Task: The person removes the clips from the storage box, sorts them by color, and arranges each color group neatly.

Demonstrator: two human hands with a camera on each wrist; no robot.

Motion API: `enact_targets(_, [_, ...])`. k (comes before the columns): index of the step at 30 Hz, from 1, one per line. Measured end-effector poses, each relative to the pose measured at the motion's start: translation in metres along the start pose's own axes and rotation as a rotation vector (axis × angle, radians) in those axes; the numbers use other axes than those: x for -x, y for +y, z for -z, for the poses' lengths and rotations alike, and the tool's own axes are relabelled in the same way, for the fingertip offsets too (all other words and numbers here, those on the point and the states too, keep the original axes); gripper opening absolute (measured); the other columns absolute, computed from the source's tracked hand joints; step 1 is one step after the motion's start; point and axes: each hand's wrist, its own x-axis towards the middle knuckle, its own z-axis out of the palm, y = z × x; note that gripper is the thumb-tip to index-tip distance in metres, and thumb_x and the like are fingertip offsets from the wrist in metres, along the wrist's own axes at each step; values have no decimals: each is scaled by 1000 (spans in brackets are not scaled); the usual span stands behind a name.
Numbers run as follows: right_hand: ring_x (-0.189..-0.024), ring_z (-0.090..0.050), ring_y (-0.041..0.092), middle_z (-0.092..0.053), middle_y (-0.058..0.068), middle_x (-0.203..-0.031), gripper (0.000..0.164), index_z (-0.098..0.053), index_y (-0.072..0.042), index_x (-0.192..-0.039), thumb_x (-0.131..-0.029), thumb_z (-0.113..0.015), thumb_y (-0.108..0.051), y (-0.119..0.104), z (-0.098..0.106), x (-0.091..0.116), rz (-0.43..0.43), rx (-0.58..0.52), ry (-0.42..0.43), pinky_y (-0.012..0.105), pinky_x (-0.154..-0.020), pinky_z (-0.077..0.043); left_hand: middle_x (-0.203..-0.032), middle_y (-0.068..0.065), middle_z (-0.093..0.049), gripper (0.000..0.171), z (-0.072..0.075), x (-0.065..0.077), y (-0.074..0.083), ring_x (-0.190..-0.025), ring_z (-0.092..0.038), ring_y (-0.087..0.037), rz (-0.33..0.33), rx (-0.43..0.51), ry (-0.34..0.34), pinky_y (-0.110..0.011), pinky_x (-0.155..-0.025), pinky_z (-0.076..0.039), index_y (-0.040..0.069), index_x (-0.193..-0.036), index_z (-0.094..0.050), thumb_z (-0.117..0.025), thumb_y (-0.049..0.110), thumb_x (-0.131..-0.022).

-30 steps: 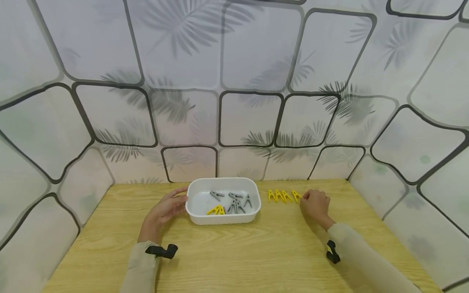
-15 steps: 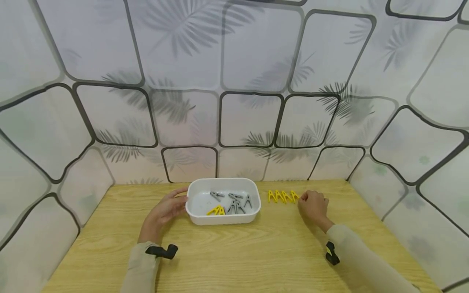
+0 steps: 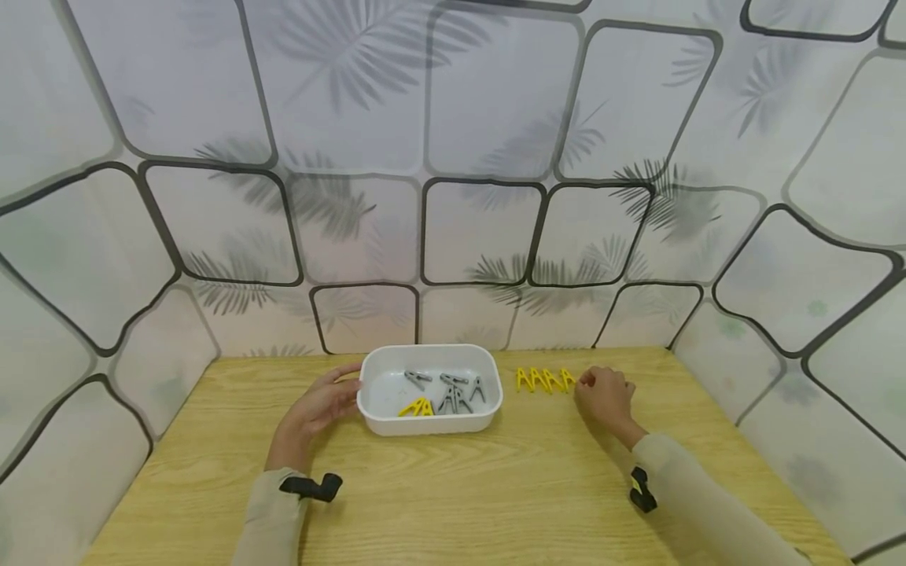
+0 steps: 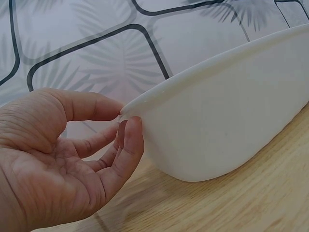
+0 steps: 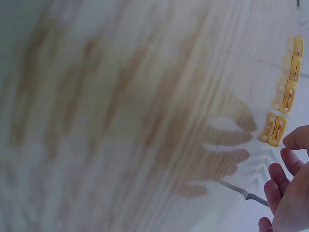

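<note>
Left grip (image 3: 325,404) pinches a tub (image 3: 433,425) lying lengthwise along the bench's (image 3: 495,495) back edge; right grip (image 3: 607,399) is at the nearest yellow clip (image 3: 567,375), legs pointing frontward; whether pinching, I cannot tell.

In the head view the light is soft and even, bluish on the upper patterned wall (image 3: 488,228) and warmer near the table (image 3: 439,503), with a faint shadow below the right sleeve (image 3: 701,487), while the wall's lines bend toward the edges. The left wrist view is dimmer and greyish, yet the left hand (image 4: 58,169) is quite sharp. In the right wrist view a whitish glare washes the table, brown finger-shaped patches look streaked and blurred, and beside the yellow clips (image 5: 288,94) appear pale doubles
</note>
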Motion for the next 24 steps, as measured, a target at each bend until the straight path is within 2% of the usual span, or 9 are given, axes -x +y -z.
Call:
enact_targets(15, [-95, -55, 39, -69, 19, -100, 16, -73, -2, -93, -96, -63, -16, -6, -4, -4, 1, -12, 6, 62, -89, -30, -110, 5, -70, 62, -2, 0, 2, -97, -68, -6, -9, 15, -15, -23, -83, -58, -6, -156, -24, -54, 4, -104])
enact_targets(24, [-92, -57, 41, -68, 20, -94, 13, -72, -1, -94, -94, -69, -13, -19, -6, -9, 100, -12, 58, 66, -90, -32, -110, 4, -70, 61, -1, 0, 1, -97, -69, -7, -12, 7, -16, -23, -82, -59, -6, -156, -24, -54, 5, -104])
